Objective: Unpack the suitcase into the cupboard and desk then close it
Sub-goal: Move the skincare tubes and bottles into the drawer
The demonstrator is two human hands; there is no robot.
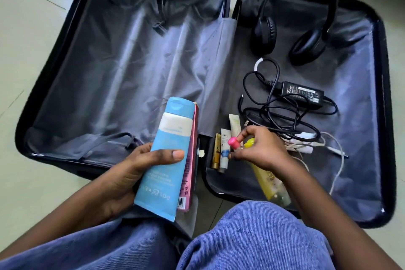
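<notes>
Gathering the small toiletries is the step I judge to be in hand, and I would finish it cleanly before standing. My left hand grips 2 things pressed together, a blue tube in front and a pink box behind it, thumb across the tube's face and fingers curled behind. My right hand pinches a small pink-capped item between fingertips, just above a yellow bottle that lies along the near edge of the suitcase's right half; whether the hand also touches the bottle's cap I cannot tell. The suitcase lies open flat on the floor, its left half holding only lining and straps. In the right half, 3 small tubes lie beside the hinge at the near-left corner, a power adapter with tangled black cable sits mid-half, white cables trail toward the near-right, and headphones rest at the far edge. To do this well I would pass the pink-capped item into the left hand's stack only if the thumb can trap it; otherwise I would keep it in the right palm and scoop the 3 tubes with the same hand. The left grip looks full, so slippage of the box is my main worry. I would leave the cables for a separate trip, since lifting them now could drag the tubes.
</notes>
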